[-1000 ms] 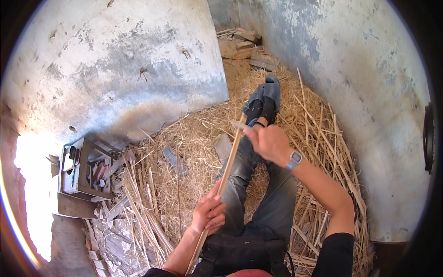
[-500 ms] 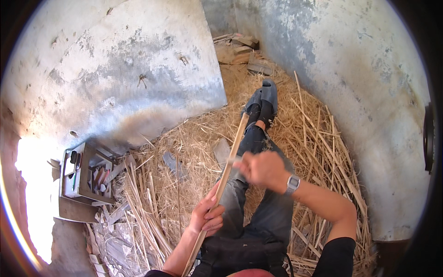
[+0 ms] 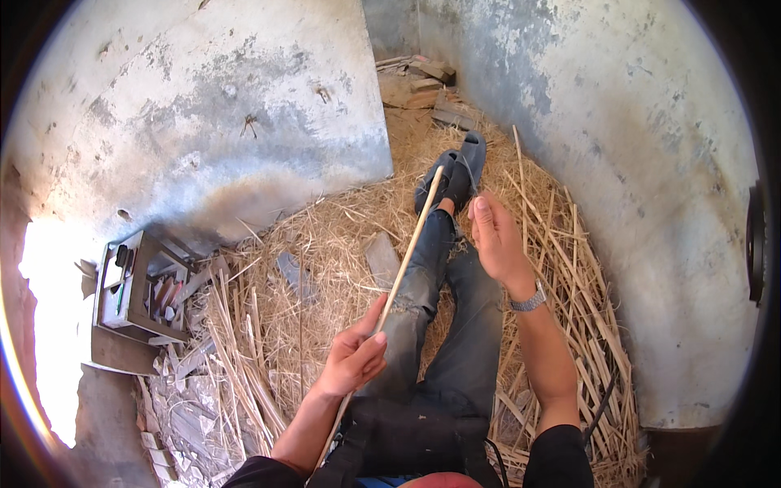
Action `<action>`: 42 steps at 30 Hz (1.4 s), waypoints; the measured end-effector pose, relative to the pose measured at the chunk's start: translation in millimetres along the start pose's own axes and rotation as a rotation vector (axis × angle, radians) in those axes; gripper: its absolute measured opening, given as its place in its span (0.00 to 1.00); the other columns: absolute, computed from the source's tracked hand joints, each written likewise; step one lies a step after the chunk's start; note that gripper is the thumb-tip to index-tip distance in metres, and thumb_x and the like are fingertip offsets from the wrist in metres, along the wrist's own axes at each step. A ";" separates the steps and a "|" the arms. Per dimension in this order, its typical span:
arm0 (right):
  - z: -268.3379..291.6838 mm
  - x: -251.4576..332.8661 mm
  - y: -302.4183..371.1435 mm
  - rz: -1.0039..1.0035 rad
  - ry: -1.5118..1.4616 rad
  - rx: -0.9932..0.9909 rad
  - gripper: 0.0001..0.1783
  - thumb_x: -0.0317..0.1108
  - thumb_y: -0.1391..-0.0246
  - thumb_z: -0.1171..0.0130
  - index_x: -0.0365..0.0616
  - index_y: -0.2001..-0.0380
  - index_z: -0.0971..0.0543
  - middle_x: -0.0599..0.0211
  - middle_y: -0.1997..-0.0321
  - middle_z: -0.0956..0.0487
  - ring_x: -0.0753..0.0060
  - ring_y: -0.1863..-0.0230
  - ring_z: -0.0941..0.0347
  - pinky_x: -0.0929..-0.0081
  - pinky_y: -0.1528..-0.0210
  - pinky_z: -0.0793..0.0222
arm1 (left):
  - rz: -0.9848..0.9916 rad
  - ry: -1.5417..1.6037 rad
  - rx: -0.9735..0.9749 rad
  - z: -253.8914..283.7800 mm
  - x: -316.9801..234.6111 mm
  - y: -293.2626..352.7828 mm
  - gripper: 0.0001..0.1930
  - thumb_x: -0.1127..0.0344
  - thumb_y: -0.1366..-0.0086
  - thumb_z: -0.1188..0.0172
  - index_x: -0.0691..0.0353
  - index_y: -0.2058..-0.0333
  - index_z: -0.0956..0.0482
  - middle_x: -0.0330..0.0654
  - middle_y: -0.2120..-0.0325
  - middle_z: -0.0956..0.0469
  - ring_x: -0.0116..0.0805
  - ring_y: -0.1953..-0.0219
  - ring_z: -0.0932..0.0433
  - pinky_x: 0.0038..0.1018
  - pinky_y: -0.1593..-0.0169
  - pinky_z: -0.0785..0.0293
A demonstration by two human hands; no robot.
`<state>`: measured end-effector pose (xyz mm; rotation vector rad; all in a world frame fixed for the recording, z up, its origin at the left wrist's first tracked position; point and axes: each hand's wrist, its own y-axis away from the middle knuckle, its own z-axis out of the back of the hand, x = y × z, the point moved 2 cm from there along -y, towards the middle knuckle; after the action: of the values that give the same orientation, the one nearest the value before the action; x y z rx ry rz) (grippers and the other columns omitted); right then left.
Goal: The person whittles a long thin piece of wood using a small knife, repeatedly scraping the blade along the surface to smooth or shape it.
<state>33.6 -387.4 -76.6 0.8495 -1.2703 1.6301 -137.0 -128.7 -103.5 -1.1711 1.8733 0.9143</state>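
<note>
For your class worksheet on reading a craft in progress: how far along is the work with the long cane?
Done: split strips lie heaped on the straw at the person's left. In hand: the left hand pinches one long cane running toward the shoes, while the right hand is open, off it. Left: loose canes lie at the right; whether they are worked cannot be told.
</note>
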 end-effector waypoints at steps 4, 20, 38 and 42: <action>-5.5 25.0 8.4 0.116 0.108 -0.054 0.21 0.44 0.22 0.54 0.39 0.63 0.23 0.68 0.78 0.29 0.79 0.75 0.32 0.74 0.71 0.36 | -0.097 -0.155 0.003 -17.2 -3.8 5.2 0.32 0.70 0.21 0.49 0.56 0.23 0.48 0.27 0.83 0.38 0.17 0.84 0.44 0.19 0.79 0.45; -51.2 57.2 61.4 0.508 0.377 0.045 0.17 0.35 0.30 0.43 0.41 0.74 0.28 0.51 0.81 0.26 0.46 0.82 0.27 0.57 0.80 0.35 | -0.078 -0.364 -0.163 -18.1 -5.1 32.9 0.32 0.75 0.26 0.39 0.71 0.28 0.39 0.38 0.45 0.22 0.12 0.56 0.29 0.13 0.56 0.30; -74.3 38.0 38.2 0.460 0.461 0.064 0.16 0.37 0.33 0.40 0.44 0.75 0.27 0.54 0.83 0.27 0.48 0.83 0.26 0.56 0.81 0.33 | -0.047 -0.502 -0.218 1.3 -10.3 24.8 0.34 0.72 0.27 0.38 0.60 0.26 0.39 0.28 0.72 0.24 0.13 0.79 0.36 0.17 0.77 0.38; -98.9 37.4 87.4 0.503 0.450 0.285 0.17 0.37 0.34 0.39 0.45 0.76 0.28 0.56 0.81 0.25 0.47 0.81 0.25 0.57 0.79 0.31 | -0.091 -0.442 -0.261 4.7 -10.2 13.1 0.34 0.73 0.27 0.38 0.59 0.25 0.39 0.30 0.78 0.25 0.14 0.82 0.35 0.18 0.81 0.41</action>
<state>-61.5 -291.3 -99.6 0.2905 -0.9846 2.2856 -145.0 -116.2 -94.6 -1.0842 1.3668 1.2760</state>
